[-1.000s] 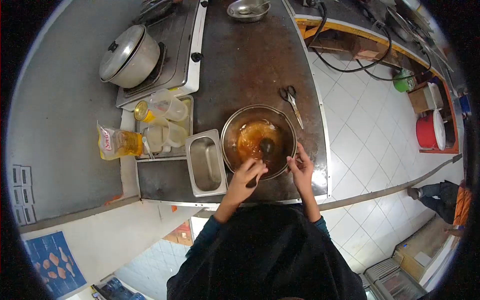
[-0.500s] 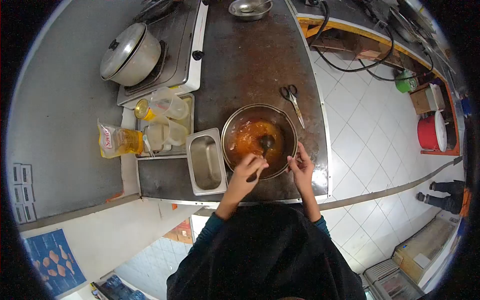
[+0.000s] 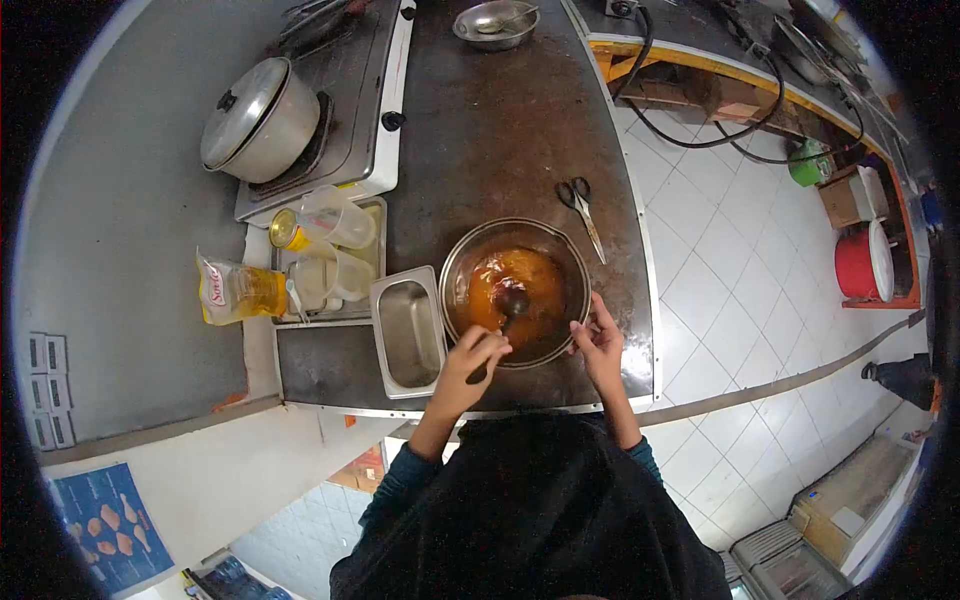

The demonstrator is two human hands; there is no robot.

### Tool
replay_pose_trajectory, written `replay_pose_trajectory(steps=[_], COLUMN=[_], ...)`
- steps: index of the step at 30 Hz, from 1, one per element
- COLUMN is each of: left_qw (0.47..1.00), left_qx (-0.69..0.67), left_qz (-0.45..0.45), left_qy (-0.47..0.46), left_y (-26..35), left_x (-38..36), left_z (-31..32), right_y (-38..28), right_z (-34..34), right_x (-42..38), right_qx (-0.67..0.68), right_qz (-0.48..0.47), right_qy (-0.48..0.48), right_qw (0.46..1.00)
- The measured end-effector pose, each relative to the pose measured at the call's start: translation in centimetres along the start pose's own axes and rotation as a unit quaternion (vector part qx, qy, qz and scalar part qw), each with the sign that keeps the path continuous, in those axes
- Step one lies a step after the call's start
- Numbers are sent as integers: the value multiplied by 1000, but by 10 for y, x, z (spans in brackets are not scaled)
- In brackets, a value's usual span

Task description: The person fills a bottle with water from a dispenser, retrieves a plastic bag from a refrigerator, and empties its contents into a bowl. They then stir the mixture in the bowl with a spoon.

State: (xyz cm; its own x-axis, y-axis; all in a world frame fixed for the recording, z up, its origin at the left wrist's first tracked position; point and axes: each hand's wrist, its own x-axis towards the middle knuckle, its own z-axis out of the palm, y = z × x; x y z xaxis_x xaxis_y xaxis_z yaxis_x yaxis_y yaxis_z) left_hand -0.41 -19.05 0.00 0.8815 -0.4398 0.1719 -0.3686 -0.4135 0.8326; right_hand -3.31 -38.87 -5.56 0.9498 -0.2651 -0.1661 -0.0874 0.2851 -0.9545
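Note:
A round metal bowl (image 3: 582, 262) holds an orange-brown liquid (image 3: 535, 275) with a shiny surface. My left hand (image 3: 470, 368) is closed around the handle of a dark ladle (image 3: 513, 303), whose round head dips into the liquid. At the bowl's lower right rim, my right hand (image 3: 601, 348) grips the edge between thumb and fingers. Close to the bowl's left side stands a rectangular metal pan (image 3: 408, 335) with nothing in it. Black-handled scissors (image 3: 582, 218) lie above and right of the bowl.
A lidded pot (image 3: 265, 120) sits on the gas stove (image 3: 352, 125). Beside the stove, a tray (image 3: 380, 232) carries plastic jugs (image 3: 338, 217) and a yellow can (image 3: 287, 230). An oil pouch (image 3: 240, 290) stands left of it. Another metal bowl (image 3: 497, 38) is at the counter's far end.
My left hand and the ladle's head have shifted left and slightly toward me through the liquid. My right hand stays at the rim.

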Motion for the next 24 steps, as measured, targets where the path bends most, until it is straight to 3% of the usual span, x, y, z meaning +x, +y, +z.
replay_pose_trajectory(steps=[17, 22, 24], left_qw=[1000, 1000, 999], left_qx=[9, -2, 0], left_qz=[-17, 23, -26], left_qy=[17, 1, 21], left_y=[0, 3, 5], left_x=[9, 6, 10], left_z=[4, 4, -4], right_y=[-6, -4, -2], right_z=[2, -1, -4], right_x=[-1, -1, -4], right_qx=[-14, -20, -36], right_qz=[18, 23, 35], right_qy=[-1, -15, -6], right_qw=[1000, 999, 999])
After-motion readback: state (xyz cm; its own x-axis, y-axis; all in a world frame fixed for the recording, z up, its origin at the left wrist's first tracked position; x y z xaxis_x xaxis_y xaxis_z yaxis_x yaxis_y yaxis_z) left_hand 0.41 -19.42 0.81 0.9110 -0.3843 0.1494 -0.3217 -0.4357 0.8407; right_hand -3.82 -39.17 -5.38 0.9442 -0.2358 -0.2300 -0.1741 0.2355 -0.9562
